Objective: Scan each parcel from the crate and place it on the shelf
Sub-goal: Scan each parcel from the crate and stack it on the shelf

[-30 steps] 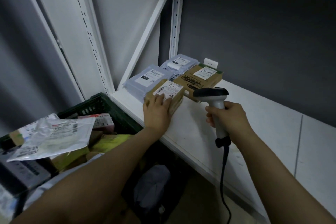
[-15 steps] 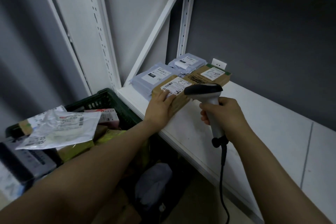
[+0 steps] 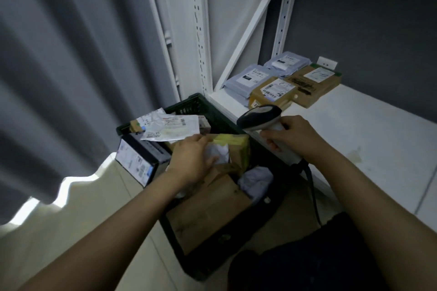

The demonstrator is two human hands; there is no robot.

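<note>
Four parcels [image 3: 274, 91] lie at the far corner of the shelf [image 3: 354, 144], well apart from our hands. Our left hand [image 3: 189, 160] is down in the crate [image 3: 201, 107] on a yellow parcel [image 3: 236, 146]; blur hides whether its fingers grip or only touch. Our right hand [image 3: 293, 137] wraps round the scanner [image 3: 259, 118], covering its handle. A flat brown box [image 3: 208, 215] hides the crate's bottom.

Grey curtain [image 3: 59, 78] at left — white panels [image 3: 231, 30] (leaning, perhaps) — wall socket [image 3: 327, 63].
</note>
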